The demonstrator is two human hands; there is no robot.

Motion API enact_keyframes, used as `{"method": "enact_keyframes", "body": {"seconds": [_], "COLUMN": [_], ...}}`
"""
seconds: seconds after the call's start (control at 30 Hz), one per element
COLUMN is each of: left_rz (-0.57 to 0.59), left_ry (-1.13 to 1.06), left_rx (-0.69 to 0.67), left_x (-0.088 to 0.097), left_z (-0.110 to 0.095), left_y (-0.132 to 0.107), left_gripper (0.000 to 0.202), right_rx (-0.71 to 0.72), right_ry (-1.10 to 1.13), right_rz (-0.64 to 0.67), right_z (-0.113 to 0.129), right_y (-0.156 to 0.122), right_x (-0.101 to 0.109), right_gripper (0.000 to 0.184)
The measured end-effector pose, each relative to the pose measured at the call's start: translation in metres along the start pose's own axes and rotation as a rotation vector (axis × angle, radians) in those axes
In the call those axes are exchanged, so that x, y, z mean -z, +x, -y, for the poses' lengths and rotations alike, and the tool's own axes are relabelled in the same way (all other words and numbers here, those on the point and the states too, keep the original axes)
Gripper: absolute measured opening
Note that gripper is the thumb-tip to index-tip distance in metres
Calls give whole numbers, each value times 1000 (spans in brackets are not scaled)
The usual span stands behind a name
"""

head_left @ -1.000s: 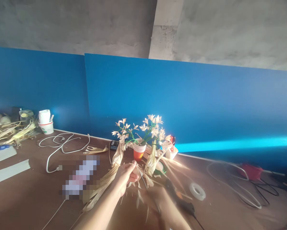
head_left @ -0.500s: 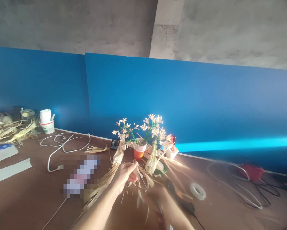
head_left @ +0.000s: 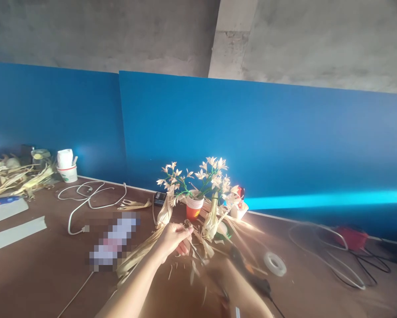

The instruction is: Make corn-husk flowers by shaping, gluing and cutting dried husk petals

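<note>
My left hand (head_left: 176, 238) is closed, thumb against fingers, pinching a small piece of dried corn husk (head_left: 187, 224) in front of the paper cups. Just to the right, my right hand (head_left: 218, 271) is smeared by motion and wrapped round scissors (head_left: 197, 254), their thin blades pointing up towards the left fingers. Behind my hands, stacked orange-and-white paper cups (head_left: 193, 209) hold husk flowers (head_left: 215, 176) on green stems. Husk bundles (head_left: 211, 223) lie on both sides of the cups. Small husk scraps (head_left: 192, 273) lie below my left hand.
A white tape roll (head_left: 274, 264) and a black-handled tool with a cord (head_left: 256, 282) lie right. Further right are a red object (head_left: 351, 237) and cables. On the left are a white cable (head_left: 85, 201), a blurred-out patch, a paper bowl (head_left: 67, 173) and a husk pile (head_left: 29, 179).
The view has shifted slightly. Both hands stay close together in front of the cups, the left pinching and the right still blurred beside it.
</note>
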State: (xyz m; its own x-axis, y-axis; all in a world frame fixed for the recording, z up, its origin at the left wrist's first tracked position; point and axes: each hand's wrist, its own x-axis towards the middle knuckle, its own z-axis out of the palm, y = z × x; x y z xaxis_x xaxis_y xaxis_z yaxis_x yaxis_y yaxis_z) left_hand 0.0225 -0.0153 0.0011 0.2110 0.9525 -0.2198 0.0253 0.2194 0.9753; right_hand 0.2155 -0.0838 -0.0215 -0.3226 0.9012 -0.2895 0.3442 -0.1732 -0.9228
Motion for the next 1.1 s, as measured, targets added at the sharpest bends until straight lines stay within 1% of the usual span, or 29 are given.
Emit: {"method": "enact_keyframes", "body": {"seconds": [0.1, 0.17, 0.23, 0.33, 0.43, 0.53, 0.63, 0.73, 0.8, 0.87, 0.97, 1.1], "left_rz": [-19, -52, -112, -236, -304, -326, -352, -361, -363, -374, -402, -395], "left_ry": [23, 30, 34, 52, 87, 151, 214, 257, 297, 358, 471, 539], "left_rx": [-4, -39, -89, -152, -183, -212, -198, -160, -162, -215, -323, -404], "left_x": [-1, -1, 0, 2, 3, 3, 3, 2, 2, 2, 3, 3], "left_z": [1, 2, 4, 6, 10, 12, 11, 7, 6, 6, 8, 10], "left_y": [1, 2, 4, 7, 10, 11, 10, 7, 5, 4, 5, 5], "left_gripper": [46, 44, 44, 44, 42, 40, 40, 40, 41, 43, 46, 46], "right_rx": [-24, -30, -31, -29, -26, -23, -8, 29, 50, 62, 68, 64], "right_ry": [-1, -3, -9, -25, -40, -59, -95, -148, -184, -216, -250, -283], "right_rz": [5, 5, 9, 16, 17, 14, -2, -48, -76, -89, -94, -119], "right_z": [-2, -3, -3, 0, 4, 10, 15, 18, 19, 20, 22, 22], "right_y": [2, 2, 2, 1, -2, -4, -6, -7, -8, -8, -7, -6], "right_x": [0, -1, -1, -1, -3, -4, -6, -7, -8, -8, -7, -7], "right_gripper": [27, 29, 31, 30, 26, 25, 23, 17, 11, 9, 10, 13]}}
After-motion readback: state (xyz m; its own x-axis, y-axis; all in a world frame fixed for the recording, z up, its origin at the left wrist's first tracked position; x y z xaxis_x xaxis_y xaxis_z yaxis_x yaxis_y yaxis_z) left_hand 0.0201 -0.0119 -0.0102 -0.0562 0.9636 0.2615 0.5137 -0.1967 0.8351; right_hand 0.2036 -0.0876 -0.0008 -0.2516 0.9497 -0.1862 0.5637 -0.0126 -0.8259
